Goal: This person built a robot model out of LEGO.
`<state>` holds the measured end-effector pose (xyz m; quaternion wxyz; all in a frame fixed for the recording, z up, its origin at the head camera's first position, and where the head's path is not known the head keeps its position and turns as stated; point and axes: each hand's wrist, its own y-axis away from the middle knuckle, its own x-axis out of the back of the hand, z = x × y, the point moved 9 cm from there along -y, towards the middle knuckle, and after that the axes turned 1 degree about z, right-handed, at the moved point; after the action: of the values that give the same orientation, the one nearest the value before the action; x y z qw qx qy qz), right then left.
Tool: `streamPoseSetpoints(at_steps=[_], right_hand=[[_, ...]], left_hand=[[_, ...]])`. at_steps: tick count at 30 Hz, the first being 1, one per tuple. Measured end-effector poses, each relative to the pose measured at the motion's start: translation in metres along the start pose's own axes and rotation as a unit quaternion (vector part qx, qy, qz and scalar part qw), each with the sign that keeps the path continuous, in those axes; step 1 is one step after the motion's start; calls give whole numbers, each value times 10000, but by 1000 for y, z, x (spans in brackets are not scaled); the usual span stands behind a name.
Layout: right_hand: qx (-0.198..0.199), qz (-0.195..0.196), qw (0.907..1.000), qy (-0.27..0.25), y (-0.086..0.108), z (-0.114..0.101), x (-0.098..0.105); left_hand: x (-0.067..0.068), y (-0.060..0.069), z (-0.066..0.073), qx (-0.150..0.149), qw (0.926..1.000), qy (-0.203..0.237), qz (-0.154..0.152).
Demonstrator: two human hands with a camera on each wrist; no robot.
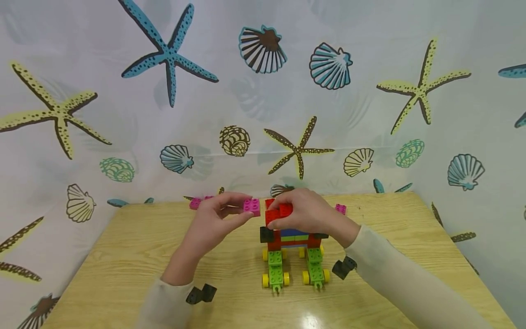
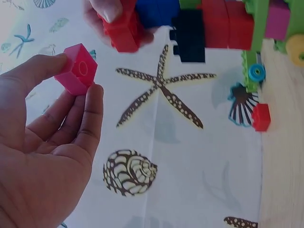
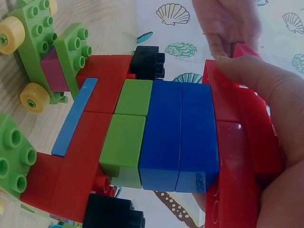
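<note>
My left hand (image 1: 213,221) pinches a pink toy building brick (image 1: 252,207) between thumb and fingertips, held in the air just left of the built model. My right hand (image 1: 308,211) grips the red bricks (image 1: 272,216) along the model's top, thumb and fingers on either side. Below those lie blue bricks (image 3: 180,135), green bricks (image 3: 124,142) and more red bricks (image 3: 88,135), with a black brick (image 1: 266,234) jutting from the side. The model stands on green wheeled bases (image 1: 275,269) with yellow wheels. The pink brick and the red bricks are apart in the left wrist view.
Loose pink bricks (image 1: 195,203) lie at the table's back left, and another pink brick (image 1: 340,209) lies right of the model. A small red brick (image 2: 261,117) rests near the back edge of the wooden table (image 1: 135,256). A patterned cloth (image 1: 197,119) hangs behind.
</note>
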<state>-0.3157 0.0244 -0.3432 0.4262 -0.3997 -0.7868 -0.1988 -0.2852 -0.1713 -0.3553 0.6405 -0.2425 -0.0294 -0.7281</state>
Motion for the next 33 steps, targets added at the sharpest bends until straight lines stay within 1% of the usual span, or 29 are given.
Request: streamPoseSetpoints(at_steps=[2,5,12,16,19,22,27,31,33], right_hand=[[0,1,10000,-10,0,0,0],[9,6,10000,1,0,-1,0],[2,29,10000,82,0,0,2],[-28,14,9999,120,0,1,2],[-36,-6,9999,135,-1,1,2],[-42,-22,9999,121,-1,1,2],[-76,-45,9999,54,-1,0,2],[-103,-58,9999,-20,0,1,1],[-104,-67,9999,-46,0,1,1]], left_hand=[[-5,1,8,-119,9999,15,-48],[-11,1,13,-209,9997,-88,-65],[-20,-1,13,-302,9993,-210,-73],[-22,-3,13,-422,9987,-289,-78],[-23,-4,11,-426,9986,-305,-67],[-23,-5,11,-364,9989,-281,-76],[-25,-5,12,-422,9986,-252,-189],[-27,-6,14,-509,9978,-323,-286],[-28,-6,15,-501,9976,-366,-294]])
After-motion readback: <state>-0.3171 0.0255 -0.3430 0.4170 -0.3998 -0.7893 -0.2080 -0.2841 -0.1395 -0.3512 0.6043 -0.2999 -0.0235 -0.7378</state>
